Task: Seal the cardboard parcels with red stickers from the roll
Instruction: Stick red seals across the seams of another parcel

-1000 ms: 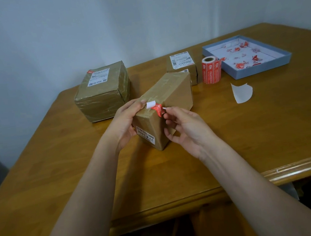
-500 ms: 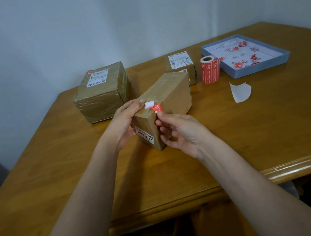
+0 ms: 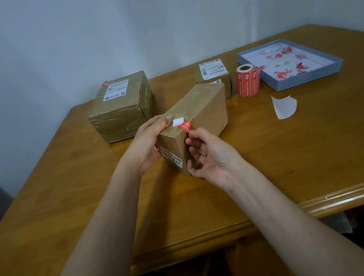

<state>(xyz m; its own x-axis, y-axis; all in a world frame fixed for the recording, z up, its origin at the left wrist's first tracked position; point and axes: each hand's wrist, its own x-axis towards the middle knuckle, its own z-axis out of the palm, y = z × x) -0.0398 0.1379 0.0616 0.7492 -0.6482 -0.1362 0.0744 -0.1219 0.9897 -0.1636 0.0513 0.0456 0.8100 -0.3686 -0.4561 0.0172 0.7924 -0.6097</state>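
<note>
Red sticker [image 3: 185,126] on parcel [image 3: 199,122] edge btwn L hand [image 3: 148,142] & R hand [image 3: 211,157]

I see the parcel [image 3: 199,118] near the middle of the counter [image 3: 311,147], one end toward me. My left hand [image 3: 148,145] is on its left side, my right hand [image 3: 209,155] at its near right corner. A sticker [image 3: 185,126] sits on the parcel's top near edge, between the two hands. A second parcel [image 3: 121,106] lies behind and to the left, a third [image 3: 214,74] behind and to the right. The roll [image 3: 248,79] stands just right of the third parcel. The tray [image 3: 308,76] is right of the roll, with scraps [image 3: 281,74] in it. A paper slip [image 3: 284,109] lies on the counter in front of the tray.
</note>
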